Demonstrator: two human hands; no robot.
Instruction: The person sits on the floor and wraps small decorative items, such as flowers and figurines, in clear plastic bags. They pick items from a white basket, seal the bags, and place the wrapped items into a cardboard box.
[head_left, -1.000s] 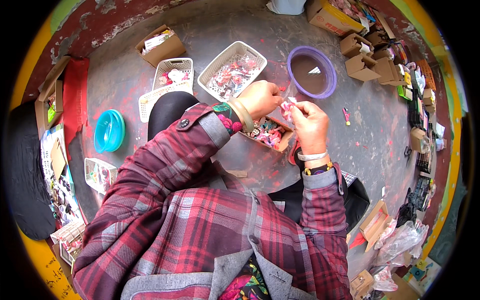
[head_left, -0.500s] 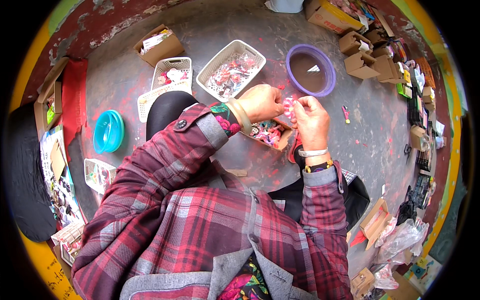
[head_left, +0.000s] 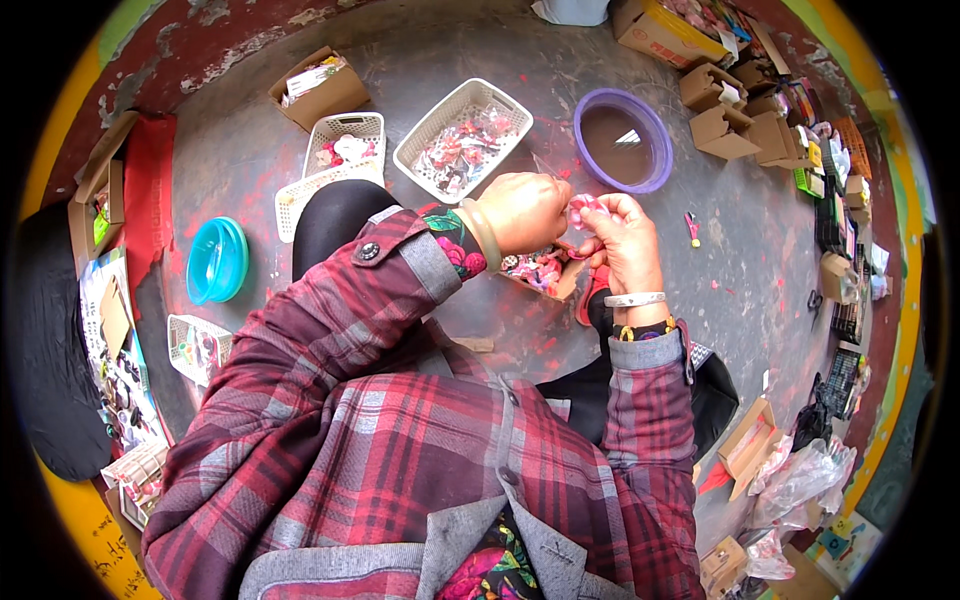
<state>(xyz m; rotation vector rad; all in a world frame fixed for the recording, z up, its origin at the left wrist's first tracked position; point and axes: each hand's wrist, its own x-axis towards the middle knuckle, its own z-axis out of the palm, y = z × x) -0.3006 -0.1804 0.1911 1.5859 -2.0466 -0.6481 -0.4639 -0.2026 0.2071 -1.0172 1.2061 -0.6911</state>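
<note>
Floor [head_left: 420, 60]: grey, stained red; you sit on it with everything fanned out in front of you, within arm's reach.

Purple bowl [head_left: 622, 142]: round, beyond your hands, just right of the basket. It looks empty but for a pale scrap; it lies near enough to drop things into without stretching.

Basket [head_left: 462, 140]: white lattice, rectangular, heaped with small pink and red pieces. It lies just beyond your left hand, so stock is near to pick from.

Blue lids [head_left: 216, 260]: a stack well to your left, apart from the work.

Brown boxes [head_left: 730, 115]: small cartons clustered at far right, some open.

Left hand [head_left: 522, 212]: closed into a loose fist, knuckles up, meeting the right hand over the pink piece. Its fingertips are hidden beneath the hand, so whether they pinch the piece cannot be told.

Right hand [head_left: 625, 238]: raised to meet the left, fingers together and pinched on the pink piece, likely to steady it.

Small tray [head_left: 540, 272]: a shallow box of pink bits directly under both hands, placed to catch or supply pieces.

Pink piece [head_left: 583, 207]: tiny, held between your two hands above the tray; its kind is too small to tell.
</note>
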